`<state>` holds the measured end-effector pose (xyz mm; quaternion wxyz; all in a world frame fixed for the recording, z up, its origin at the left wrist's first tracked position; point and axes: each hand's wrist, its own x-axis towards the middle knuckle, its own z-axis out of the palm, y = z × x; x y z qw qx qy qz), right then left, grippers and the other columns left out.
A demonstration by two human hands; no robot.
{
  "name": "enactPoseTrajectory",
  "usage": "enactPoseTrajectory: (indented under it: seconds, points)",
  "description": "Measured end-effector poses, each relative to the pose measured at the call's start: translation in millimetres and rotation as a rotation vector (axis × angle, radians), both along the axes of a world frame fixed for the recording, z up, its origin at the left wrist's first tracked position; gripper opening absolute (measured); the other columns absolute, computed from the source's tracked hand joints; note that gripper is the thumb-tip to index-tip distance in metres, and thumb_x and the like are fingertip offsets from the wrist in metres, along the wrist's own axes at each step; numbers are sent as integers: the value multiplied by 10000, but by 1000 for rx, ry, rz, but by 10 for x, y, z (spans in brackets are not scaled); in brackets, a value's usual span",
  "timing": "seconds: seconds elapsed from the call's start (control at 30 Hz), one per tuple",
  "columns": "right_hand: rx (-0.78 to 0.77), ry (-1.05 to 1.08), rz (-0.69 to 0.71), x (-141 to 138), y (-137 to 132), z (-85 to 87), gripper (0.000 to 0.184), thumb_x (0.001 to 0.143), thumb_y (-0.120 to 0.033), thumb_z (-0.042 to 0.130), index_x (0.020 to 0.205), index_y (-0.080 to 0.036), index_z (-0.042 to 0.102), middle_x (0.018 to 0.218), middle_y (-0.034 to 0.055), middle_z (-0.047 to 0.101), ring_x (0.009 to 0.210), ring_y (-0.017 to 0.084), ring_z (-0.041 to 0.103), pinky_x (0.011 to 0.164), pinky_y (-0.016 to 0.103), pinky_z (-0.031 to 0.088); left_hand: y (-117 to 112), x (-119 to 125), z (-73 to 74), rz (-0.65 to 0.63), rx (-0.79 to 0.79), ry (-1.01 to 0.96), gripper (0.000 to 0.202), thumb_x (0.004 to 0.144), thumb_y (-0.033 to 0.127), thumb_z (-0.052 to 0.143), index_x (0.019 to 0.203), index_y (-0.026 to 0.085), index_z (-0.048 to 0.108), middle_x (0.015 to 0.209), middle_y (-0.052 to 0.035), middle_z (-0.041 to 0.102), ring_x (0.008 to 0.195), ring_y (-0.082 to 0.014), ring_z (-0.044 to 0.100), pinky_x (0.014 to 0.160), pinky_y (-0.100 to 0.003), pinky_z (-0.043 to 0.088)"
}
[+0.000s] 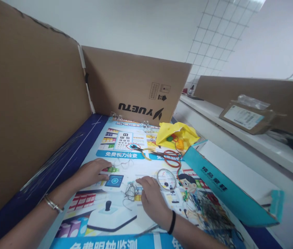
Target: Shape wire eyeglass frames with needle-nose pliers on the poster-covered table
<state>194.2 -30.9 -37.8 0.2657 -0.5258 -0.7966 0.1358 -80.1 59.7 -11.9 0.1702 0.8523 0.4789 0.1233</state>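
Note:
My left hand (93, 174) rests low over the printed poster sheet (125, 221), thumb and fingers apart with nothing seen between them. Just beyond its fingertips lie a few thin loose wires (125, 163). My right hand (153, 199) is beside a small tangle of thin grey wire (131, 192), its fingers stretched toward it and touching or nearly touching. Right of that hand is a round hoop (166, 179) of wire or cord. Farther back lie yellow-handled pliers (142, 151) and red-handled scissors (171, 157).
A yellow bag (177, 133) with coloured pieces lies at the back right. Along the right stands an open teal shoebox (221, 186), with a heap of tangled wires (213, 214) before it. Cardboard panels (136, 83) wall the left and back. A parcel (245, 116) sits on the white ledge.

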Motion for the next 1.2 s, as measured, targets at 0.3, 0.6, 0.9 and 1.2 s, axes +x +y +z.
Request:
enactPoseTrajectory:
  seconds: [0.3,0.6,0.9,1.2]
  points:
    - [14,10,19,22,17,-27,466,718,-12,390,1116,-207,536,1076,71,538,1005,204,470,890,377,385,13,-11,-39,-26,82,-35,451,744,397,624,1149,199,598,1200,-57,608,1149,-222,497,998,-326,362]
    - [44,26,28,43,29,-14,367,791,-86,388,1094,-214,550,1081,77,550,1029,211,493,895,393,413,6,-69,39,69,-25,-60,456,850,375,461,1239,144,524,1348,-90,487,1267,-202,404,1065,-326,296]
    - [60,0,53,89,10,-29,334,819,-119,390,1104,-201,544,1082,88,558,1030,217,498,891,406,426,-181,93,25,-61,-69,113,658,884,507,339,1440,201,164,1513,-69,126,1388,-227,103,1105,-429,112]
    - [44,-78,54,29,7,34,332,822,-109,397,1111,-179,546,1070,94,558,1017,223,479,902,418,399,-300,157,-133,-15,6,239,815,827,652,298,1435,122,182,1508,-141,98,1390,-285,16,1091,-478,-14]
